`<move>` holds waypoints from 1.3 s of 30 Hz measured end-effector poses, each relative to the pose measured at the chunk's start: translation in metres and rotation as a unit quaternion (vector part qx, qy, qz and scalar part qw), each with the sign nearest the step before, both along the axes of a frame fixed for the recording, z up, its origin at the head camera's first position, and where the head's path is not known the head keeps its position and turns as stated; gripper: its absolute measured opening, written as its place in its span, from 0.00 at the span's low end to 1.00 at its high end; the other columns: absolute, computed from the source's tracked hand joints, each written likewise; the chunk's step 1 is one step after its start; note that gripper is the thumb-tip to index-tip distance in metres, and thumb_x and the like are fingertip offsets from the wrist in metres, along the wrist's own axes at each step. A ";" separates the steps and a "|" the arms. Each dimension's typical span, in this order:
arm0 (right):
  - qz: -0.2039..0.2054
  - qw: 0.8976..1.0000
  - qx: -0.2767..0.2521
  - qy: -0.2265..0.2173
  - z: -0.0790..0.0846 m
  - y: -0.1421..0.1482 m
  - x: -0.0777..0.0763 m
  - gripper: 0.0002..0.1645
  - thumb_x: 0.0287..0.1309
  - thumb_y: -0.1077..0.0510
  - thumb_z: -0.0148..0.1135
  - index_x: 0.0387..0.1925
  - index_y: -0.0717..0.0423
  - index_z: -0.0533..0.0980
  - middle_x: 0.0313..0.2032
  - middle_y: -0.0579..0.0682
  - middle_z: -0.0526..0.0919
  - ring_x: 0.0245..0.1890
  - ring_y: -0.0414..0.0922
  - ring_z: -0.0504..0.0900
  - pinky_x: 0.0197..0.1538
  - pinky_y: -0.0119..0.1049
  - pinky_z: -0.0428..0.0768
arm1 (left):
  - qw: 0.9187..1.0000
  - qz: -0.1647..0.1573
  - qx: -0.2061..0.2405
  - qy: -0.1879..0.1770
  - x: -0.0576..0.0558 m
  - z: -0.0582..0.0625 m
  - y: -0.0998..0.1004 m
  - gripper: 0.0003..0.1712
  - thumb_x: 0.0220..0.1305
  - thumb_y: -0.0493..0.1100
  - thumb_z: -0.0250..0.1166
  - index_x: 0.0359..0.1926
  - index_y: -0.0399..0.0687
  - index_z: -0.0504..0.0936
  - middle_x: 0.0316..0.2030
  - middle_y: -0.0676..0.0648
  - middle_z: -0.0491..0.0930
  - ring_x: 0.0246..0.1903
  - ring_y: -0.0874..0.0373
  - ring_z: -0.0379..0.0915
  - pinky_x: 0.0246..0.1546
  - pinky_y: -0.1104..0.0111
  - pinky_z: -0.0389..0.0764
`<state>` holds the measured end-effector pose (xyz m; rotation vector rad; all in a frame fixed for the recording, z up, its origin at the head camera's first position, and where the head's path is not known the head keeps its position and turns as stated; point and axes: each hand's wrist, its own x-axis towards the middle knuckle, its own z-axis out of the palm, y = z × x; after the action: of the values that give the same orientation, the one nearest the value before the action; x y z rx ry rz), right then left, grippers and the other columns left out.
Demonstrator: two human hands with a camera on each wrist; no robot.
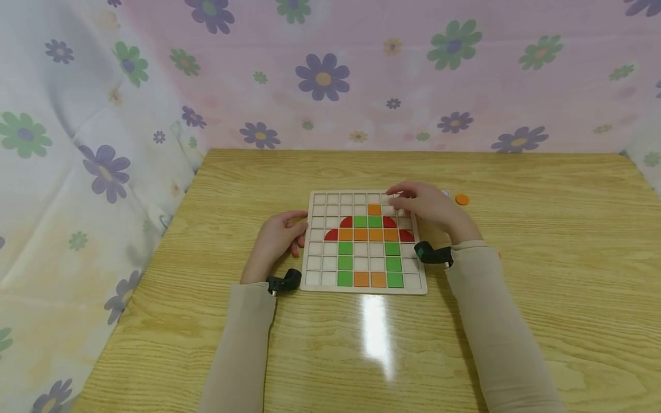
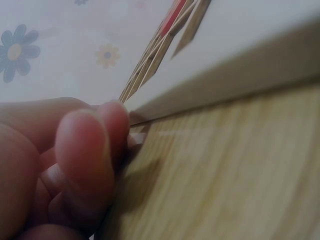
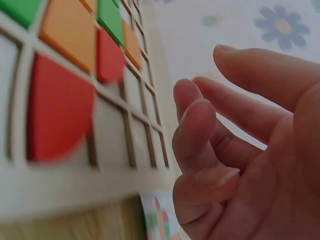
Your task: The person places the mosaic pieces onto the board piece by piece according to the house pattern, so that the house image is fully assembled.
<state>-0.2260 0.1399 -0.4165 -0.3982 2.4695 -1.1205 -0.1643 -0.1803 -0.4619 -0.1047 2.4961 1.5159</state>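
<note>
A white gridded puzzle board [image 1: 335,289] lies flat on the table. In its cells sit green squares [image 1: 345,248], orange squares [image 1: 361,279] and red quarter-round pieces [image 1: 346,222], with a single orange square [image 1: 374,210] above the others. My left hand [image 1: 273,238] rests at the board's left edge, its fingertips right at the rim. Over the board's far right corner hovers my right hand [image 1: 428,206]. In the right wrist view its fingers [image 3: 197,122] are loosely bent, the thumb stands apart, and nothing is held between them.
An orange round piece [image 1: 462,199] lies on the wooden table [image 1: 558,241] beyond the right hand. A printed card [image 3: 159,220] shows past the board's edge, mostly hidden by that hand. A small orange bit [image 1: 499,254] peeks out beside the right sleeve. Flowered cloth hangs behind and left.
</note>
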 end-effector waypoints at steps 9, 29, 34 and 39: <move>-0.044 0.997 -0.052 -0.031 0.004 0.028 -0.002 0.28 0.59 0.43 0.52 0.57 0.51 0.66 0.38 0.59 0.74 0.32 0.56 0.70 0.30 0.43 0.70 | 1.000 -0.003 0.001 0.001 0.000 -0.001 -0.001 0.19 0.61 0.50 0.57 0.54 0.59 0.73 0.19 0.43 0.77 0.13 0.48 0.72 0.22 0.62 0.75; -0.081 0.997 0.000 -0.010 -0.002 0.069 -0.001 0.21 0.64 0.48 0.45 0.55 0.53 0.67 0.43 0.56 0.74 0.38 0.51 0.70 0.37 0.43 0.71 | 1.000 -0.001 0.010 0.001 0.000 0.001 0.001 0.18 0.61 0.49 0.57 0.53 0.59 0.74 0.19 0.43 0.77 0.12 0.49 0.71 0.19 0.61 0.75; -0.109 0.994 0.016 0.008 0.000 0.074 0.001 0.20 0.65 0.52 0.41 0.52 0.57 0.68 0.43 0.57 0.72 0.38 0.52 0.71 0.36 0.42 0.71 | 1.000 -0.007 0.009 0.003 0.000 0.002 0.001 0.19 0.62 0.50 0.57 0.54 0.58 0.73 0.19 0.43 0.77 0.12 0.49 0.71 0.19 0.61 0.75; -0.130 0.991 0.020 0.020 -0.002 0.079 0.000 0.20 0.65 0.54 0.40 0.51 0.60 0.68 0.44 0.59 0.71 0.39 0.52 0.70 0.40 0.43 0.70 | 1.000 -0.001 0.003 0.003 0.000 0.000 0.000 0.18 0.61 0.50 0.57 0.53 0.59 0.74 0.19 0.43 0.77 0.12 0.48 0.72 0.21 0.61 0.75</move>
<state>-0.2263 0.2184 -0.4182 -0.0889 2.6312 -1.1684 -0.1644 -0.1803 -0.4616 -0.0970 2.4945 1.5259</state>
